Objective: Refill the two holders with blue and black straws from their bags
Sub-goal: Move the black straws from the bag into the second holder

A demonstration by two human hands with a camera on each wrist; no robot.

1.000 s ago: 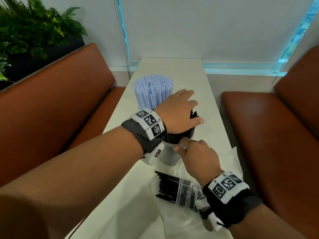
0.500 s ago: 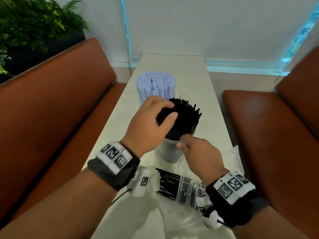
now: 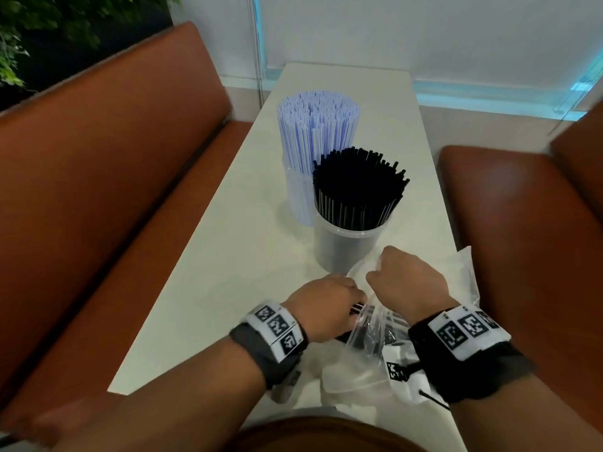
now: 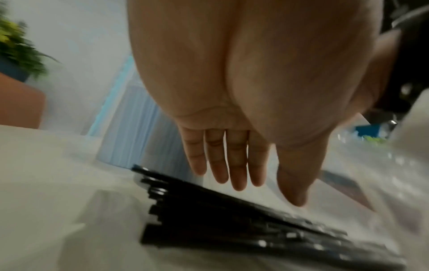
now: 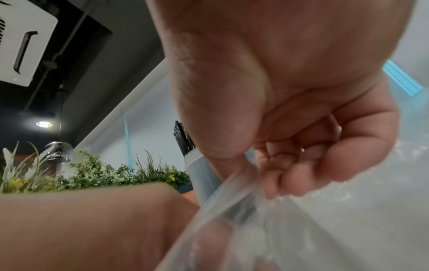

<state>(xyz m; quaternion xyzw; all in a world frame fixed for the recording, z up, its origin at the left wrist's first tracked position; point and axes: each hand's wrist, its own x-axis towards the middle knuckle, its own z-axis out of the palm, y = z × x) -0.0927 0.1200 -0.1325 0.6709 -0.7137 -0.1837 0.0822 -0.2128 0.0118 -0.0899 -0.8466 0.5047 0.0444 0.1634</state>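
The left hand [image 3: 326,308] has left the black straws [image 3: 357,187] in the holder [image 3: 346,246], now over the bag [image 3: 375,327]. White table [image 3: 228,256], 2 brown benches [image 3: 114,158]. Left wrist: fingers [image 4: 234,165] straight above bagged straws [image 4: 232,220]. Right wrist: right hand [image 5: 301,146] pinches the bag's edge.

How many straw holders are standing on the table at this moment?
2. The holder with blue straws stands farther back on the table; the holder with black straws stands nearer, just ahead of the hands. None seems hidden.
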